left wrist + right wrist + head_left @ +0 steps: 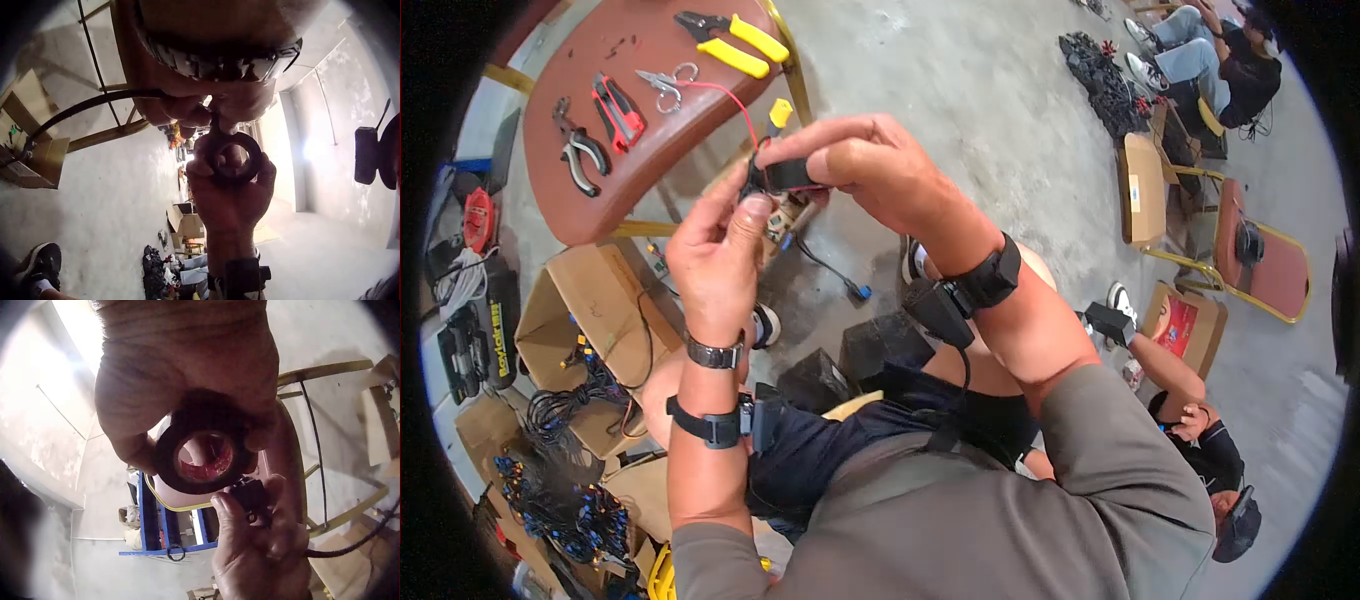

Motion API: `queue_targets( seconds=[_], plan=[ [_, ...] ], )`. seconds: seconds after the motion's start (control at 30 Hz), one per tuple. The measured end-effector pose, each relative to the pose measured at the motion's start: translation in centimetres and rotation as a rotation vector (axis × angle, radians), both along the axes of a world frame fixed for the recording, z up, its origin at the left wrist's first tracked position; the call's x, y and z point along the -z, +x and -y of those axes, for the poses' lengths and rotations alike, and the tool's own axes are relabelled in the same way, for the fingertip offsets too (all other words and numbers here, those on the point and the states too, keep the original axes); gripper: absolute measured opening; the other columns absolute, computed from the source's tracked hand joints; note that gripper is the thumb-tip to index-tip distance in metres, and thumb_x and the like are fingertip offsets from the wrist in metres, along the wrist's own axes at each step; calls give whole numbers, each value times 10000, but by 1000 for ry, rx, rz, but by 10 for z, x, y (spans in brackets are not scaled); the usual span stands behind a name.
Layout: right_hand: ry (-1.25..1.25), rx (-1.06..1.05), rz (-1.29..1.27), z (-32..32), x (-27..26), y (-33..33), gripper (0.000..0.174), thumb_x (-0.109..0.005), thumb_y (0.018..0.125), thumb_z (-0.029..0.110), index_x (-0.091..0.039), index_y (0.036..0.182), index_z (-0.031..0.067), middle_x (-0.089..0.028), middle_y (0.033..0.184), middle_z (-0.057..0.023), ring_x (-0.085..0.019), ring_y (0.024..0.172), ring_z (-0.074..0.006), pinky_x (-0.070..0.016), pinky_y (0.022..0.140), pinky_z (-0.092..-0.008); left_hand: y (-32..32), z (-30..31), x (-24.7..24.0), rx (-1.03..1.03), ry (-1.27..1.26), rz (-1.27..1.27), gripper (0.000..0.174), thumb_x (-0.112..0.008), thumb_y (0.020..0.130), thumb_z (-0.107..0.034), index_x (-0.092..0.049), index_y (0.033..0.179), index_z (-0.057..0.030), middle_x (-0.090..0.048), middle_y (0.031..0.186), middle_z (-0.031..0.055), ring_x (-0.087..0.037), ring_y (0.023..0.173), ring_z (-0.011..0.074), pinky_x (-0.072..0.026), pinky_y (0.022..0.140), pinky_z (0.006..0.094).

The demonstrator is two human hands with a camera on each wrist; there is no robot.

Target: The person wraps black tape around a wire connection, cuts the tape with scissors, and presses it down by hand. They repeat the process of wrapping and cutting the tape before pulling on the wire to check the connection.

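Note:
My right hand grips a roll of black electrical tape, its fingers and thumb around the ring, whose core is reddish inside. My left hand pinches a small black connector piece between thumb and fingers, close beside the roll. From the left hand a black cable trails away. A short dark strip joins the roll to the left fingertips in the left wrist view. In the head view a yellow connector and a thin red wire show just beyond the fingers.
On the reddish-brown chair seat lie yellow-handled wire strippers, scissors, a red cutter and pliers. Cardboard boxes with cables stand at the left. Other people sit at the right.

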State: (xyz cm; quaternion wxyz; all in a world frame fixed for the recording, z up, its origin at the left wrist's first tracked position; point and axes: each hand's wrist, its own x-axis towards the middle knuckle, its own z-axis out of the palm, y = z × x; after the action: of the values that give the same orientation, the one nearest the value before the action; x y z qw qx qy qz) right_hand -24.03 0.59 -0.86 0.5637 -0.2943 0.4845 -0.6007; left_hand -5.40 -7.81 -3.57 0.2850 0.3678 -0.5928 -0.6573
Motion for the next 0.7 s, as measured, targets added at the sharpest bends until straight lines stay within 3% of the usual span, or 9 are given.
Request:
queue_targets(
  seconds=[0.03, 0.07, 0.13, 0.27, 0.37, 0.5, 0.53, 0.63, 0.7],
  plan=[
    [5, 0, 26, -1, 2, 2, 396, -556, 831, 120, -714, 1143, -64, -726, 1138, -147, -666, 1039, -191, -508, 887, -314, 0, 0, 1, 11, -25, 15, 353, -683, 973, -135, -639, 1306, -27, -745, 955, 104, -485, 551, 12, -372, 454, 173],
    [4, 0, 49, -2, 2, 2, 397, -555, 831, 120, -713, 1144, -65, -725, 1140, -151, -665, 1042, -195, -509, 888, -317, 0, -2, 2, 4, -56, 17, 359, -684, 971, -120, -639, 1314, -25, -738, 962, 75, -467, 562, 3, -345, 464, 168],
    [-19, 15, 98, -1, 2, 2, 393, -558, 839, 130, -712, 1139, -72, -723, 1122, -157, -666, 1011, -201, -513, 874, -319, -1, 0, 0, 7, -16, -8, 364, -711, 937, -73, -654, 1288, 3, -718, 1072, 69, -580, 842, 71, -457, 740, 232],
    [-61, 42, 131, -1, 7, 5, 377, -589, 856, 156, -714, 1120, -82, -726, 1024, -139, -666, 913, -196, -516, 820, -311, -3, 4, 1, 27, -141, 52, 386, -707, 920, -20, -644, 1297, 34, -686, 1229, 94, -624, 1100, 147, -488, 979, 295],
    [-53, 64, 213, 0, 11, 8, 363, -603, 857, 148, -717, 1118, -77, -727, 993, -123, -658, 879, -185, -512, 791, -308, -3, -2, -1, 47, -150, -6, 377, -691, 935, -11, -637, 1305, 33, -688, 1207, 83, -622, 1073, 126, -492, 958, 271],
    [-17, 53, 147, -3, 15, 5, 320, -624, 856, 146, -739, 1074, -58, -721, 961, -99, -636, 842, -137, -493, 770, -273, -2, -3, -2, 102, -246, 144, 396, -711, 940, -67, -619, 1304, 61, -684, 1177, 74, -613, 1057, 130, -491, 945, 286],
    [-77, 114, 142, 0, 19, 8, 297, -678, 841, 198, -747, 971, -59, -710, 859, -91, -610, 729, -125, -492, 651, -274, -3, -3, 1, 92, -329, 154, 396, -715, 932, -65, -621, 1294, 68, -683, 1171, 74, -615, 1056, 136, -491, 946, 293],
    [-45, 110, 174, -1, 29, 9, 312, -679, 866, 213, -746, 1031, -44, -716, 894, -79, -622, 741, -120, -499, 635, -257, -8, -5, 0, 131, -540, 258, 360, -714, 902, -37, -656, 1249, 38, -712, 1086, 92, -639, 1000, 150, -502, 915, 302],
    [7, 65, 193, -2, 32, 5, 356, -649, 871, 184, -717, 1144, -35, -718, 1010, -86, -651, 887, -140, -513, 772, -281, -9, -4, 5, 126, -702, 336, 330, -720, 865, -21, -681, 1190, 22, -706, 992, 129, -663, 919, 194, -514, 855, 319]
  ],
)
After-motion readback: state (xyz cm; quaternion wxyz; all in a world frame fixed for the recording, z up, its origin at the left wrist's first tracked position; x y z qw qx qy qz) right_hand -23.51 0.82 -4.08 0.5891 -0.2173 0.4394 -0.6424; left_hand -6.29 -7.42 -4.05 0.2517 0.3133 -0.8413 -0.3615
